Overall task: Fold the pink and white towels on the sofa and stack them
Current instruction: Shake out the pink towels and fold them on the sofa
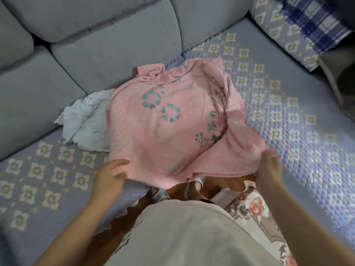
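Observation:
A pink towel (165, 131) with teal flower prints hangs spread out over the sofa seat, its far end crumpled against the back cushions. My left hand (111, 175) grips its near left corner. My right hand (269, 166) grips the near right corner, where the cloth bunches into folds. A crumpled white towel (84, 123) lies on the seat to the left, partly under the pink one.
The sofa seat carries a quilted lilac cover (288, 116) with cream flower squares. Grey back cushions (96, 45) rise behind. A plaid cloth on a patterned pillow (307, 22) sits at the far right. My feet in slippers (194, 187) stand on a wooden floor below.

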`<state>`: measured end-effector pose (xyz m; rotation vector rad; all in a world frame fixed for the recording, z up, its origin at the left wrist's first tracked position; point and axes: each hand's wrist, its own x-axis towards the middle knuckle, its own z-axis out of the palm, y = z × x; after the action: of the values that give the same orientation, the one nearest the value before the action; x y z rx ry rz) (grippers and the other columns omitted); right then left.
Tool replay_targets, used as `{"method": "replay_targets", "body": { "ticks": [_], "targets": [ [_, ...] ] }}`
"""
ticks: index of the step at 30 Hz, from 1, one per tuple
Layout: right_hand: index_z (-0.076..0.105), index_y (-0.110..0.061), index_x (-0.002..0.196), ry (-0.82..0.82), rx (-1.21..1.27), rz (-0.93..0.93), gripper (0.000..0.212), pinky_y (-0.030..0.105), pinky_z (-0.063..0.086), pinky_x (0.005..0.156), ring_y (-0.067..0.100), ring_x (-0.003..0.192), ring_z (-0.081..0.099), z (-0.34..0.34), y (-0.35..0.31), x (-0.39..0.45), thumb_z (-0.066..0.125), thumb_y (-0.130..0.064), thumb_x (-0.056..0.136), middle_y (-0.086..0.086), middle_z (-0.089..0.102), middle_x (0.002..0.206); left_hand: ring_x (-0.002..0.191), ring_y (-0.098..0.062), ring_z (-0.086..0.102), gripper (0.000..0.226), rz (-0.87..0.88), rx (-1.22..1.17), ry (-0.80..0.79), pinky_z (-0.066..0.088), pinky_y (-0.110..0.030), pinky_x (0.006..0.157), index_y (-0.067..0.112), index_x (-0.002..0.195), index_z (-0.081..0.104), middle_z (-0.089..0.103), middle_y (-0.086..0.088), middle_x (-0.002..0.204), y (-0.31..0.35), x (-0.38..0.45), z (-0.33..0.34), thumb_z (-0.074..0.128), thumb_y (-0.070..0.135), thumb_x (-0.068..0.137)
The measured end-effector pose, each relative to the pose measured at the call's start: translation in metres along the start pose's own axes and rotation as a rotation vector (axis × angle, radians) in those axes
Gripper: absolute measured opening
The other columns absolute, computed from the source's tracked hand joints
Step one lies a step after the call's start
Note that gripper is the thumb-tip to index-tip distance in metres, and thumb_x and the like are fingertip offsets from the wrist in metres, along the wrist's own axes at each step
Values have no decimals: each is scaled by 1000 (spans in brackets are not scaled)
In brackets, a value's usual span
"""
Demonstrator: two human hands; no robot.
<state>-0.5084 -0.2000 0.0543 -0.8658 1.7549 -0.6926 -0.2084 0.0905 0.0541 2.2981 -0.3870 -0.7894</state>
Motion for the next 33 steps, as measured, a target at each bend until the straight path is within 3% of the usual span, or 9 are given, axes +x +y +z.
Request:
{"method": "replay_targets", "body": {
  "ticks": [4,6,8,10,17,22,25,28,33],
  "targets": [
    [67,-23,99,-246,-213,-343,11,23,50,81,3,89,64,55,-6,-80,58,-17,98,-10,69,96,87,14,59,47,151,-135,-91,39,1,73,34,99,67,67,25,100,58,-28,20,61,-11,85],
    [65,-24,96,-347,-276,-492,16,12,44,76,3,83,59,85,-9,-119,60,-8,97,-8,66,94,85,9,61,56,189,-248,-123,45,-7,75,40,110,61,68,21,101,81,-37,30,64,-10,84],
    [67,-21,90,-477,-375,-707,15,13,41,74,8,81,55,104,-5,-145,64,-7,93,-2,63,89,99,-3,66,66,206,-392,-95,51,-20,86,44,120,53,67,11,112,97,-38,36,68,-8,82],
    [68,-15,87,-561,-442,-799,6,18,41,72,9,78,52,112,-2,-157,66,-12,92,-1,62,84,96,-13,70,65,162,-525,-61,53,-21,79,37,121,48,70,-3,110,108,-38,35,69,-10,82],
    [64,-34,86,-527,-321,-674,19,25,52,76,7,85,64,121,-14,-181,74,-18,88,-18,68,90,76,-8,72,36,-28,-717,-123,52,-15,60,1,110,56,74,-9,90,108,-35,26,74,-10,81],
    [66,-30,79,-490,-302,-789,21,25,52,69,10,79,66,128,-13,-190,76,-14,87,-13,68,83,66,-5,64,10,78,-548,-144,46,-16,61,8,83,67,72,4,73,99,-30,15,70,1,88],
    [69,-17,76,-483,-354,-943,14,23,49,68,8,78,62,135,-12,-192,75,-9,86,-11,64,77,50,1,42,35,148,-423,-82,36,-18,50,16,61,52,52,9,50,97,-33,11,67,13,93],
    [68,-15,75,-483,-401,-996,13,26,49,67,9,76,61,141,-11,-191,72,-9,86,-10,62,76,54,-11,48,33,169,-361,-21,43,-36,54,10,65,54,56,-6,56,95,-34,12,68,21,93],
    [69,-19,79,-556,-399,-615,13,20,51,74,6,79,65,144,-20,-199,67,-15,90,-10,70,75,72,-11,69,9,91,-488,-5,51,-16,63,11,88,68,72,-1,79,99,-32,6,76,10,86]
  ]
}}
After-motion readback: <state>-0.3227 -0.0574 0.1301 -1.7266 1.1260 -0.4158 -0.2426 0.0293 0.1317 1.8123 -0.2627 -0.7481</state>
